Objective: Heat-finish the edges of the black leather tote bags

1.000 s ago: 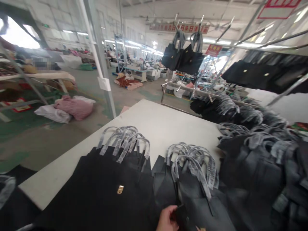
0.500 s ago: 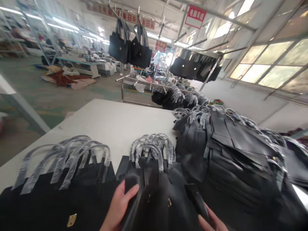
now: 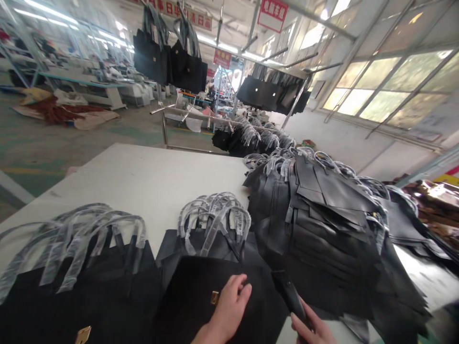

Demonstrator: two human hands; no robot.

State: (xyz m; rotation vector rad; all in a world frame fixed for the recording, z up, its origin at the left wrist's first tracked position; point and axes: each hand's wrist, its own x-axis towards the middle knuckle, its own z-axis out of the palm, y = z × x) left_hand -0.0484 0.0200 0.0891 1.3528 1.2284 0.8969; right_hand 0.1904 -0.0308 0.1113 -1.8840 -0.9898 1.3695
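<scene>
Lying on the worktop point(image 3: 161, 172), the middle bag point(image 3: 190, 301) has its gold clasp point(image 3: 214, 297) on, as does the left bag point(image 3: 46, 310). The left hand point(image 3: 226, 313) is over the middle bag, fingers curled beside the clasp; whether its grip has hold of anything, I cannot tell. The right hand point(image 3: 315, 329) has a narrow grip around a black piece point(image 3: 292, 294). Right of it, a pile point(image 3: 330, 239) of black goods shows no clear clasps; how much work remains is unclear.
</scene>
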